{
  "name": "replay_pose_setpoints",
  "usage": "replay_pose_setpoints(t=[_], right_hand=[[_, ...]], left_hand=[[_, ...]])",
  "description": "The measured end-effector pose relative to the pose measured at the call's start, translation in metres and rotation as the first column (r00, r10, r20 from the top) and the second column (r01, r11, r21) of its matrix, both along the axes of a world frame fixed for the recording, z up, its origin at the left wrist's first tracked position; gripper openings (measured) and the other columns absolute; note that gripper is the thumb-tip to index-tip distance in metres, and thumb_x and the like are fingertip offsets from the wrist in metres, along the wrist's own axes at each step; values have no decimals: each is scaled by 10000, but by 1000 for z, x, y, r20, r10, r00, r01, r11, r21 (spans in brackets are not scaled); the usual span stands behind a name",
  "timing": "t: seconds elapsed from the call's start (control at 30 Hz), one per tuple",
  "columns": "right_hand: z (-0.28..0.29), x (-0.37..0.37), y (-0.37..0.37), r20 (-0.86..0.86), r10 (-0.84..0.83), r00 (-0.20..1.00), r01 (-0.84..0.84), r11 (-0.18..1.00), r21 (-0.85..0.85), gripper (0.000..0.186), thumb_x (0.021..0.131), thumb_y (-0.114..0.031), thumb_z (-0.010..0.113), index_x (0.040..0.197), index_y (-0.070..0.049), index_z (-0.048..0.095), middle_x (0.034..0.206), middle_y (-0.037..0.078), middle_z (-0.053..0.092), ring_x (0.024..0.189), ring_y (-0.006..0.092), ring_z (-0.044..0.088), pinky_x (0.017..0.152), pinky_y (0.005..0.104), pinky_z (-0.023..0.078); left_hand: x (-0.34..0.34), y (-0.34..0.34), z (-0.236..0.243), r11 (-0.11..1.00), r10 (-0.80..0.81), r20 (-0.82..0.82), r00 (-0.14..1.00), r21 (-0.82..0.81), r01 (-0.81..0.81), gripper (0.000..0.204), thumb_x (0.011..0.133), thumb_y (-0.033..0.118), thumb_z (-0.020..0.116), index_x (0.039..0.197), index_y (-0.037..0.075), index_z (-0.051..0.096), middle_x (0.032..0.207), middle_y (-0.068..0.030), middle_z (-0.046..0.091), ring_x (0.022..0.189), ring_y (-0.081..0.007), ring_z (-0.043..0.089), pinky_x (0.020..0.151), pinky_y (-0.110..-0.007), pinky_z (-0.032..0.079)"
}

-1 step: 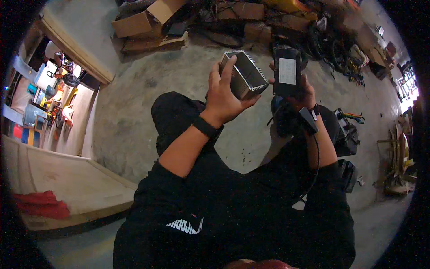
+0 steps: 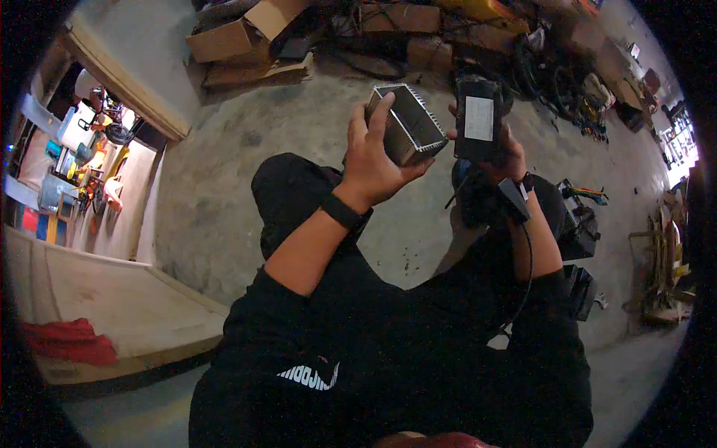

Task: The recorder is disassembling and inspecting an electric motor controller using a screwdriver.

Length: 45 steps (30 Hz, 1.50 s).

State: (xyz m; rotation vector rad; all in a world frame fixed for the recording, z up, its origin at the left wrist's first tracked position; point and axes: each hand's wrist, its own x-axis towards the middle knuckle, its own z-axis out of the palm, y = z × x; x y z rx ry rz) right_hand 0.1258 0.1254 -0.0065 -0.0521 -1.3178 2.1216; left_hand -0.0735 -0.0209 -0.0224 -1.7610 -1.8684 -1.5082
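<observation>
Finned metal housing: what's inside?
Finned metal housing: only dark grey inner surfaces show through the opening. The inner face behind the near wall, which the left hand holds, is hidden.

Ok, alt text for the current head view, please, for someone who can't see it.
A person's left hand holds a hollow, ridged grey casing and the right hand a black block with a white label, above a bare concrete floor; cardboard boxes lie beyond.

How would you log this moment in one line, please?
left hand: holds metal case | right hand: holds black box | case and box: apart
</observation>
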Motion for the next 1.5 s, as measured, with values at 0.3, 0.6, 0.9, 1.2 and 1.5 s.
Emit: replay_pose_setpoints(t=[0.3, 0.6, 0.9, 1.2, 1.5], right_hand=[[3, 0, 3, 25, 38, 999, -36, 996, -83, 788, 864, -390, 615, 1475, 8, 315, 1470, 199, 411, 1075, 309, 635, 570, 258, 581], [-77, 3, 51, 280, -45, 959, 103, 975, -196, 585, 955, -480, 481, 1367, -64, 470, 1286, 100, 615, 1009, 228, 671, 407, 197, 446], [-322, 55, 71, 857, -264, 443, -306, 854, 421, 541, 910, -495, 599, 1243, -69, 575, 1127, 127, 675, 941, 285, 677, 751, 402, 531], [-457, 37, -15, 901, -334, -276, -550, 824, 137, 825, 711, -575, 774, 1277, -9, 574, 1128, 174, 687, 1015, 313, 678, 832, 445, 549], [-428, 66, -18, 693, -461, -555, -196, 882, 429, 645, 756, -447, 786, 1226, -45, 606, 1282, 130, 605, 1188, 367, 587, 904, 534, 532]], left_hand=[[1, -4, 5, 1000, -10, -13, 1000, -13, 10, 1110, 596, 389, 898, 1483, 138, 278, 1385, -271, 374, 1247, -448, 445, 1046, -494, 407], [-3, 4, -2, 995, -15, 55, 998, 98, 9, 1095, 608, 386, 904, 1475, 109, 294, 1326, -238, 470, 1227, -400, 490, 1056, -467, 403], [-19, -6, 23, 865, -498, 715, 491, 450, 223, 896, 751, 92, 849, 1428, 7, 268, 1191, -109, 590, 1015, -181, 629, 913, -332, 528], [-23, -26, 36, 896, -444, 800, 403, 381, 230, 1023, 756, 352, 838, 1481, -15, 215, 1338, -220, 494, 1184, -342, 561, 971, -438, 507], [3, -15, 55, 917, -398, 618, 678, 289, 275, 936, 762, 282, 848, 1444, -25, 284, 1270, -175, 552, 1082, -255, 625, 904, -373, 544]])
